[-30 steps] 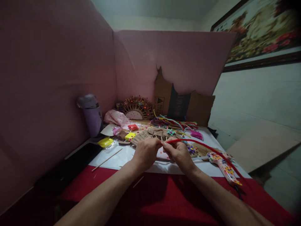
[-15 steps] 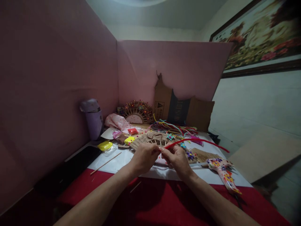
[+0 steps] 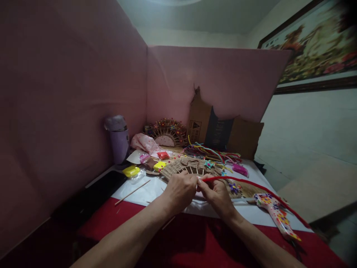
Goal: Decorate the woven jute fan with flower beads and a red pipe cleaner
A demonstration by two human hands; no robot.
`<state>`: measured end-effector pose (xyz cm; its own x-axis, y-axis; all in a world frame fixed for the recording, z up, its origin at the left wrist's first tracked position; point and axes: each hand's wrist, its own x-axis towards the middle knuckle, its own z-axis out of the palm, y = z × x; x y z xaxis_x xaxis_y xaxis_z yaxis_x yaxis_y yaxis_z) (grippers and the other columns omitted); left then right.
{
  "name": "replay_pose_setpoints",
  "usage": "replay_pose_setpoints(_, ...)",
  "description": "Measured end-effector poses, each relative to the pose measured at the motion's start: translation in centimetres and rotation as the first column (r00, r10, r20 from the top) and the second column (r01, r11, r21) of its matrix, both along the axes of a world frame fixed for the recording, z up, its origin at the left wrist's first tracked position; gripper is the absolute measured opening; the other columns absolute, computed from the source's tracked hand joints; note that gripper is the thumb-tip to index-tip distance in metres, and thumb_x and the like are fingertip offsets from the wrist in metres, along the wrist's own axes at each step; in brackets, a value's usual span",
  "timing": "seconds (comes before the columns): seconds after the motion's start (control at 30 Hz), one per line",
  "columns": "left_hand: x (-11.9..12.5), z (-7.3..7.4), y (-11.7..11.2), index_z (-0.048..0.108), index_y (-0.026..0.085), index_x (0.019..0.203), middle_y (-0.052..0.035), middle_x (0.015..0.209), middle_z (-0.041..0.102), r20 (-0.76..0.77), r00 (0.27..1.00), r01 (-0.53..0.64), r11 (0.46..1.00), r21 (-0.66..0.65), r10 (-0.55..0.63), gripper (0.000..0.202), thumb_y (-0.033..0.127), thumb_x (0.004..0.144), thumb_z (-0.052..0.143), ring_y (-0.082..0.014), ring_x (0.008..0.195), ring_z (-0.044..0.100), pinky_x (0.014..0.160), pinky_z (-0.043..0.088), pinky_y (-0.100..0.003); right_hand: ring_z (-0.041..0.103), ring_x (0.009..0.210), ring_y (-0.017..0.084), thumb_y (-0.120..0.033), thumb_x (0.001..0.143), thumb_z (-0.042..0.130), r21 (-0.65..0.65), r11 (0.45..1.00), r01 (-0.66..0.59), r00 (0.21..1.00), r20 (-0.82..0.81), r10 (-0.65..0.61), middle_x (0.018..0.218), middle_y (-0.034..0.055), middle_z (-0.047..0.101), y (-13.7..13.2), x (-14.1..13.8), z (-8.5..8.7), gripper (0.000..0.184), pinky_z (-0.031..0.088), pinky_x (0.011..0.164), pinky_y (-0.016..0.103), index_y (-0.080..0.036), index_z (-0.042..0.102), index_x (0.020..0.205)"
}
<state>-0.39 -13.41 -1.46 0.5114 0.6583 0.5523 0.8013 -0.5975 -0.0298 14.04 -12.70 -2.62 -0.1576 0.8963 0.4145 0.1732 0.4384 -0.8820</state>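
My left hand (image 3: 181, 191) and my right hand (image 3: 216, 193) meet over the white sheet (image 3: 152, 188), both pinched together on one end of a long red pipe cleaner (image 3: 251, 184). The pipe cleaner runs right from my fingers and droops toward the table's right edge. Just beyond my hands lies a woven fan-shaped piece (image 3: 192, 167) with stick ribs and small coloured flowers on it.
A pile of coloured pipe cleaners (image 3: 214, 152), yellow clay blocks (image 3: 131, 171), a red clay block (image 3: 163, 155), a purple cup (image 3: 119, 139), a second fan (image 3: 167, 132) and cardboard (image 3: 223, 130) crowd the back. A flower-patterned glue gun (image 3: 276, 212) lies right. Pink boards wall the left and rear.
The pipe cleaner's free end has swung from raised at the right down toward the table edge. My hands stay pinched together on its near end; the view shifted slightly.
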Motion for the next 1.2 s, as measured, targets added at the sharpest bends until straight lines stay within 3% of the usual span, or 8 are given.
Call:
replay_pose_setpoints(0.17,0.2,0.5,-0.4,0.064,0.015,0.074,-0.0072,0.070,0.066,0.346,0.938,0.030,0.996,-0.079,-0.001,0.019,0.017,0.084,0.048,-0.0187,0.068,0.060,0.061,0.045,-0.029,0.034,0.038,0.007,-0.043,0.077,0.060,-0.115,0.992,-0.056,0.988,-0.147,0.038,0.047,-0.0040,0.045,0.0,0.2,0.1,0.029,0.026,0.036,0.021,-0.017,0.055,0.065)
replay_pose_setpoints(0.3,0.4,1.1,-0.6,0.063,0.015,0.070,-0.0028,0.063,0.065,0.805,0.590,0.285,0.919,-0.271,0.055,0.011,0.022,0.077,0.059,-0.0129,0.057,0.058,0.054,0.047,-0.025,0.035,0.039,0.006,-0.040,0.076,0.062,-0.127,0.970,-0.209,0.947,-0.275,0.168,0.055,-0.0026,0.051,-0.2,0.2,0.5,0.025,0.026,0.033,0.019,-0.017,0.055,0.068)
replay_pose_setpoints(0.4,0.4,1.2,-0.3,0.061,0.013,0.066,-0.0007,0.058,0.062,0.936,0.300,0.473,0.823,-0.314,0.185,0.013,0.026,0.070,0.065,-0.0115,0.051,0.057,0.047,0.047,-0.023,0.037,0.040,0.005,-0.038,0.076,0.063,-0.117,0.956,-0.270,0.923,-0.314,0.222,0.057,-0.0029,0.051,-0.2,0.2,0.6,0.023,0.028,0.034,0.018,-0.017,0.056,0.070)
replay_pose_setpoints(0.53,0.6,1.1,0.0,0.063,0.011,0.068,-0.0012,0.059,0.062,0.959,0.190,0.572,0.771,-0.281,0.208,0.016,0.026,0.065,0.068,-0.0107,0.051,0.056,0.046,0.047,-0.022,0.038,0.039,0.004,-0.037,0.076,0.064,-0.135,0.953,-0.270,0.907,-0.369,0.205,0.057,-0.0036,0.051,-0.3,0.2,0.7,0.024,0.026,0.032,0.016,-0.016,0.054,0.069)
replay_pose_setpoints(0.7,0.5,1.2,-0.1,0.064,0.011,0.072,-0.0017,0.061,0.061,0.950,0.285,0.582,0.765,-0.274,0.124,0.017,0.027,0.070,0.065,-0.0115,0.054,0.057,0.048,0.049,-0.023,0.038,0.038,0.004,-0.036,0.073,0.066,-0.166,0.939,-0.301,0.884,-0.419,0.210,0.052,-0.0052,0.048,-0.3,0.1,0.8,0.024,0.027,0.031,0.014,-0.016,0.053,0.068)
replay_pose_setpoints(0.87,0.3,0.9,-0.1,0.060,0.013,0.075,-0.0008,0.064,0.059,0.837,0.547,0.431,0.847,-0.313,0.031,0.012,0.023,0.079,0.053,-0.0109,0.055,0.055,0.051,0.047,-0.023,0.038,0.037,0.004,-0.035,0.071,0.066,-0.236,0.928,-0.288,0.882,-0.442,0.161,0.053,-0.0045,0.052,-0.1,0.0,1.1,0.024,0.028,0.030,0.014,-0.015,0.053,0.066)
replay_pose_setpoints(1.0,0.2,0.6,0.2,0.058,0.014,0.071,-0.0014,0.062,0.058,0.624,0.779,0.179,0.974,-0.139,-0.054,0.012,0.012,0.079,0.050,-0.0125,0.059,0.053,0.056,0.042,-0.025,0.036,0.034,0.004,-0.034,0.069,0.066,-0.264,0.932,-0.249,0.898,-0.423,0.120,0.049,-0.0046,0.053,0.2,-0.1,1.1,0.023,0.027,0.028,0.015,-0.015,0.054,0.067)
replay_pose_setpoints(1.2,0.1,0.1,0.4,0.059,0.013,0.069,-0.0073,0.066,0.059,0.278,0.958,0.048,0.997,0.068,-0.065,0.020,0.007,0.079,0.043,-0.0187,0.067,0.053,0.060,0.040,-0.030,0.034,0.032,0.003,-0.033,0.071,0.064,-0.268,0.933,-0.242,0.917,-0.378,0.129,0.047,-0.0038,0.052,0.5,-0.1,0.6,0.023,0.025,0.028,0.016,-0.012,0.057,0.061)
